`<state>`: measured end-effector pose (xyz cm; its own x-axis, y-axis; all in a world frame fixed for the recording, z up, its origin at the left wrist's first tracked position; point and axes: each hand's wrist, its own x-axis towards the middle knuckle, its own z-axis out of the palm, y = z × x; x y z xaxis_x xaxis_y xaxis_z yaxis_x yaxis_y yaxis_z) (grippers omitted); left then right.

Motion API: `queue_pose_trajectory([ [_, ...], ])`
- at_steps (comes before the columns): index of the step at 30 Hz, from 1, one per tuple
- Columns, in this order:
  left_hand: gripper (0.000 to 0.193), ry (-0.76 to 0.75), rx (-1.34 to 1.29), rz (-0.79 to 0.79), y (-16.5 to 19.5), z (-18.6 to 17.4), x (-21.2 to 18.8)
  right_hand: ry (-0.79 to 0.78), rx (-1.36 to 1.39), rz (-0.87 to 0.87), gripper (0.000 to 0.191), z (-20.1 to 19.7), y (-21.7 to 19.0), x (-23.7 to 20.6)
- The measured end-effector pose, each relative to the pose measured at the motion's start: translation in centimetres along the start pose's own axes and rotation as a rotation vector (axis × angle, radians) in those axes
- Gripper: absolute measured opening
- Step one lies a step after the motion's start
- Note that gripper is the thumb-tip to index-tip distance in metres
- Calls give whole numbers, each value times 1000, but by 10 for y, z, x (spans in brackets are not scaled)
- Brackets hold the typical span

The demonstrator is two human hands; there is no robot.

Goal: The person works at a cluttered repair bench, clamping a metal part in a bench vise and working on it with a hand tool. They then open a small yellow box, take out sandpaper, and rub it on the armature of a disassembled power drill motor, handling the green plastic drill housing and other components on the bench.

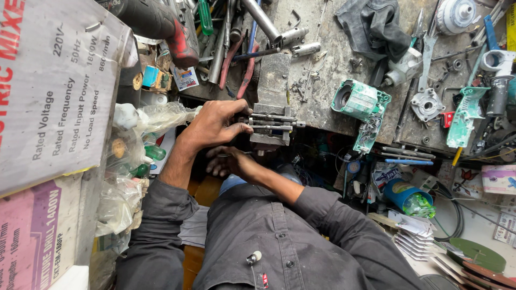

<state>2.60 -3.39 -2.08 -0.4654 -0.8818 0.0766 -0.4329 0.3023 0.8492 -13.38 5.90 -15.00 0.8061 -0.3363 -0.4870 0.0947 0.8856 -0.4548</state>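
Grimy workbench carries a vise, green motor housing, dark rag, pliers.

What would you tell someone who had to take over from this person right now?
Left hand: gripping the bench vise at its jaw end, fingers against the thin metal rods clamped there.
Right hand: below the vise, reaching across under the left wrist; what it holds is hidden.
Nearby: green tool housing lies on the workbench, right of the vise, untouched.
Done: rods sit in the vise.
Left: cannot tell whether the clamp is tight; check it first.
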Motion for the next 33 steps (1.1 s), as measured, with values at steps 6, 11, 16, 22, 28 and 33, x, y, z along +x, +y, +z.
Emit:
queue_pose_trajectory([
  [6, 33, 1, -3, -14, 0, 1, 0, -198, 365, 17, 41, -14, -8, -69],
  [11, 32, 8, -25, 1, 1, 0, 0, -334, 126, 218, 32, -98, -39, -115],
  [16, 33, 1, -43, -35, 3, -1, 0, -254, -726, 455, 29, -144, -68, -92],
  [22, 33, -1, -53, -34, 3, 0, 1, 184, -1540, 151, 29, -141, -39, -79],
  [28, 33, 11, -50, -20, 1, 1, -1, 483, -922, -490, 16, -94, 21, -20],
  [33, 29, 27, -42, 53, -4, 0, -1, 369, -361, -411, 29, -25, 20, 32],
])
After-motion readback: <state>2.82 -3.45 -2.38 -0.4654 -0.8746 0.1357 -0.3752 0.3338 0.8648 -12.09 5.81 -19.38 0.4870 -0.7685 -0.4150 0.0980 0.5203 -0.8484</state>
